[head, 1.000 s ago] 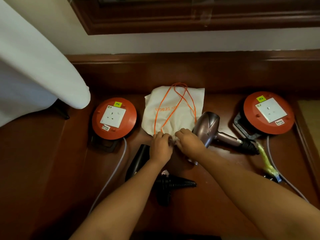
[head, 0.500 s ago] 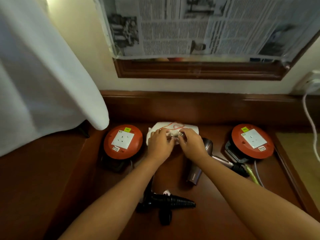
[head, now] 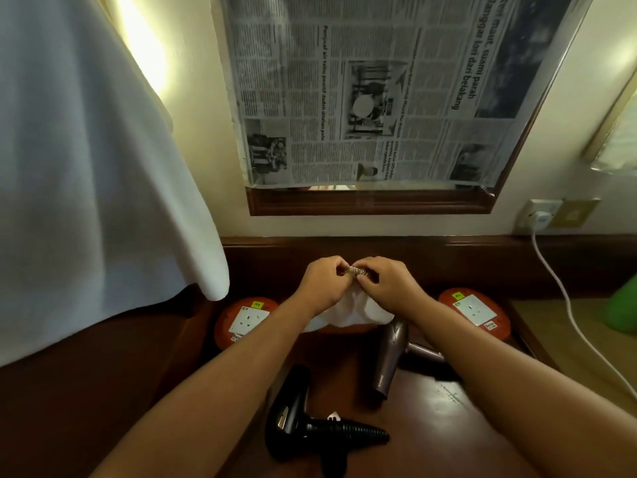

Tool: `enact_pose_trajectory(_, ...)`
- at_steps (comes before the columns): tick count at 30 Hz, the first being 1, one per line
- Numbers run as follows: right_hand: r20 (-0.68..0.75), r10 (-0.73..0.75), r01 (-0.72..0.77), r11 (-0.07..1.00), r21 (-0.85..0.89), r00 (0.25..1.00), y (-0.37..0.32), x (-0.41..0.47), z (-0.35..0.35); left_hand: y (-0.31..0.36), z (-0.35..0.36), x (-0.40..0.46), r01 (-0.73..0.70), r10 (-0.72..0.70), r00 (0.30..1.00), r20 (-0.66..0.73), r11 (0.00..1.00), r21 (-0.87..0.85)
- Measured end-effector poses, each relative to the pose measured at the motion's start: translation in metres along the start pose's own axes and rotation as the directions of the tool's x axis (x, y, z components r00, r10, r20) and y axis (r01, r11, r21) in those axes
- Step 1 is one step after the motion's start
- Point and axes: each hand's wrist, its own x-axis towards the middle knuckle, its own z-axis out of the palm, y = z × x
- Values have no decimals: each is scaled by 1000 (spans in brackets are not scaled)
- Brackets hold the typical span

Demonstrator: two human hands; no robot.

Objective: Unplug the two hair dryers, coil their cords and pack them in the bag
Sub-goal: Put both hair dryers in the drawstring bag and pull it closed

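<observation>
My left hand (head: pixel 319 282) and right hand (head: pixel 386 284) pinch the white bag's (head: pixel 348 310) gathered mouth together; both dryers lie at six o'clock.

bag (head: pixel 348 310): soft white cloth, matt | black hair dryer (head: pixel 293 405): glossy plastic, ribbed cord collar | bronze hair dryer (head: pixel 389 360): satin metallic-looking shell | desk (head: pixel 458 436): polished dark wood, reflective | reels (head: pixel 489 322): smooth orange plastic | newspaper (head: pixel 379 98): matt paper

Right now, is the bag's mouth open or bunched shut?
Bunched shut: both hands, left and right, pinch the gathered top of the bag. No opening shows, and both dryers lie outside it.
</observation>
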Motion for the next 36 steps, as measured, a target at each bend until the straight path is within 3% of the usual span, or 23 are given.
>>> enact_pose_trajectory(4,38,-68,71,993,-98,997,-8,-2,-23,12,-5,-13,-121,122,990,-70,992,31)
enact_pose_trajectory(11,-177,-195,187,980,-62,965,-8,9,-39,42,-13,-1,-196,215,949,-231,975,101)
enact_pose_trajectory(20,-299,-127,144,989,33,946,24,17,-65,68,11,22,-121,138,921,-364,990,68)
enact_pose_trajectory(23,-257,-105,132,987,91,961,35,19,-70,73,17,25,-86,103,913,-394,995,60)
enact_pose_trajectory(26,-158,-144,167,975,146,977,43,24,-82,74,15,25,-59,92,945,-314,992,115)
enact_pose_trajectory(31,42,-241,239,970,47,970,49,35,-100,90,-2,35,-51,89,994,-62,891,452)
enact_pose_trajectory(34,11,-235,235,971,-34,972,49,40,-93,96,-3,40,-161,192,981,1,819,550)
enact_pose_trajectory(36,-72,-209,209,978,-8,975,48,42,-91,95,-1,40,-204,270,962,-48,820,535)
